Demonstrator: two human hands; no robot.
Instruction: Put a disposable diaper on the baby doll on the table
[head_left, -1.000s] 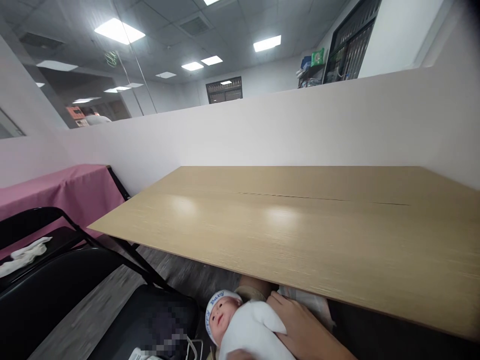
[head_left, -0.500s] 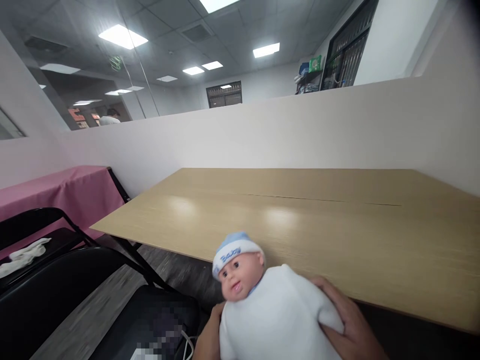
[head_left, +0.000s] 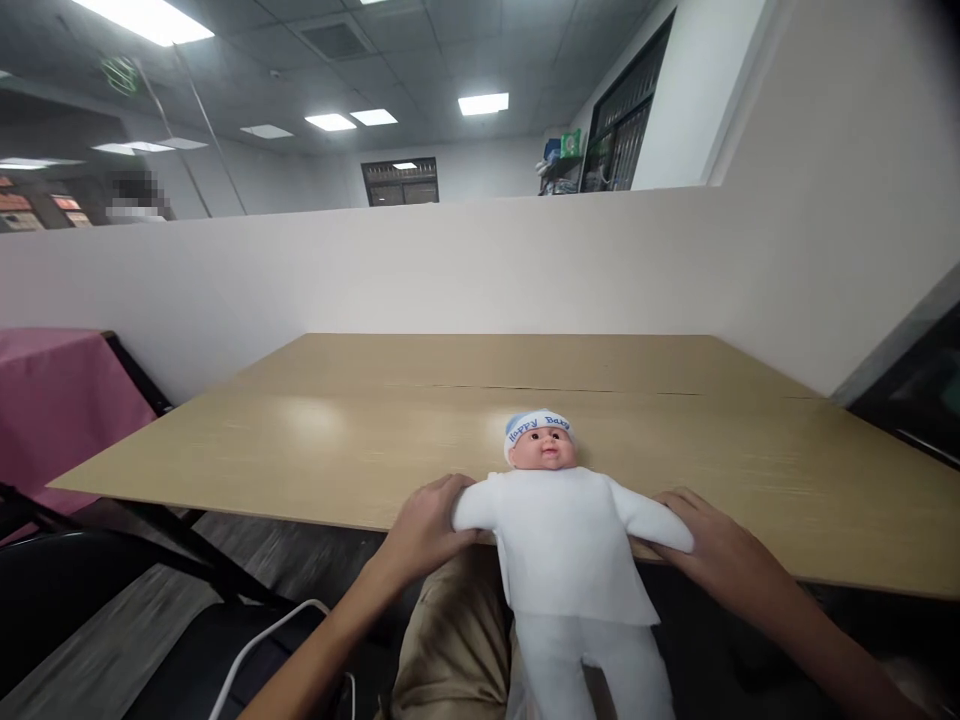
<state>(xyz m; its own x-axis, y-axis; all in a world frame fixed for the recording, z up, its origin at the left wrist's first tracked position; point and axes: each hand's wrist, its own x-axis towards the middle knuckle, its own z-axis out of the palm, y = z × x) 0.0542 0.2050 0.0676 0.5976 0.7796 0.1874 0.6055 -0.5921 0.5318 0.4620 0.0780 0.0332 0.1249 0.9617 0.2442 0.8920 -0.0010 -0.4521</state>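
Observation:
A baby doll [head_left: 566,545] in a white top and white trousers faces me at the table's front edge, its head and upper body over the tabletop and its legs hanging toward my lap. Its white and blue cap [head_left: 540,428] reads "Happy Baby". My left hand [head_left: 435,520] is closed around the end of one white sleeve. On the other side, my right hand [head_left: 705,530] grips the opposite sleeve, so both doll arms are spread outward. The fingers are partly hidden behind the sleeves.
The wooden table [head_left: 315,430] runs back to a white partition wall [head_left: 420,270]. At left stand a pink-covered table [head_left: 60,410] and a black folding chair [head_left: 67,580]. A white cable [head_left: 255,640] crosses a dark seat beside my leg. A person [head_left: 137,195] shows beyond the partition.
The doll has come up from my lap, turned upright and moved right to the table edge. My hands have shifted from its body to its two sleeves. The view has swung right.

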